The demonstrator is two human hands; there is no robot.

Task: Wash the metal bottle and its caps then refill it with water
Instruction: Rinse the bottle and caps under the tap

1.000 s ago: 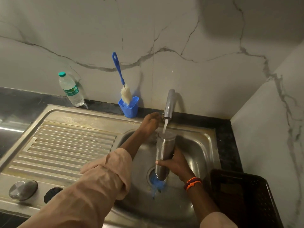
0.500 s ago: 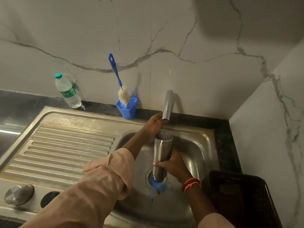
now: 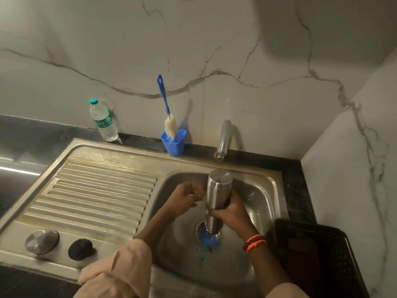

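Note:
The metal bottle (image 3: 218,194) stands upright over the drain in the sink basin (image 3: 264,190), below the tap spout (image 3: 223,140). My right hand (image 3: 233,214) grips its lower half. My left hand (image 3: 187,196) hovers just left of the bottle with loosely curled fingers and holds nothing. No water stream shows at the spout. A round metal cap (image 3: 41,241) and a black cap (image 3: 80,248) lie on the front left of the drainboard. Something blue (image 3: 207,240) lies in the drain under the bottle.
A bottle brush (image 3: 170,125) stands in a blue holder (image 3: 174,144) against the marble wall. A plastic water bottle (image 3: 103,122) stands further left on the dark counter. A dark plastic basket (image 3: 322,254) sits right of the sink.
My left hand has come off the tap and dropped beside the bottle. The water stream has stopped. The bottle now sits lower, away from the spout.

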